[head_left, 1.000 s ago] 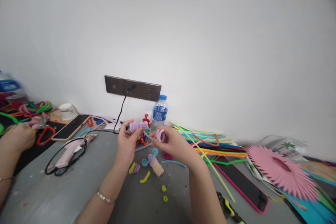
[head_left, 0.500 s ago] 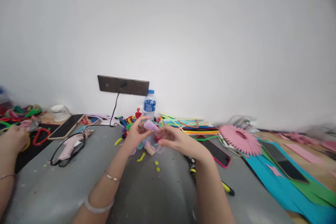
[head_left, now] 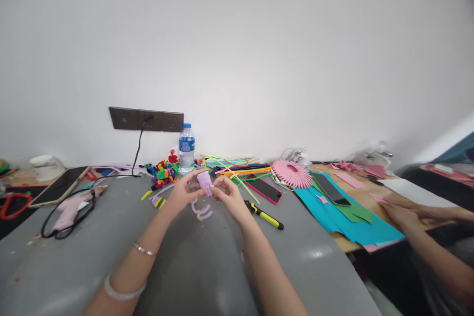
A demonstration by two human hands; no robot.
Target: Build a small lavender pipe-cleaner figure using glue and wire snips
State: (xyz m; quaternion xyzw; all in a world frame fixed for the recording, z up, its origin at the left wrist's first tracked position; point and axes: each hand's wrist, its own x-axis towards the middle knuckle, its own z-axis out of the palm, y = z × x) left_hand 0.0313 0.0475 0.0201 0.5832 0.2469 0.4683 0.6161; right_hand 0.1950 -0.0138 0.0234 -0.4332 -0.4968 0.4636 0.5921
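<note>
Lilac piece in 2 hands, capped bottle behind

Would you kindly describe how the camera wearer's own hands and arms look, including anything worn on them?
The left hand and right hand are both gloveless. The left arm has a thin, silvery bracelet near the wrist and, farther up, a thicker whitish bangle. The right arm shows no jewellery, and no sleeve is visible on either.
</note>
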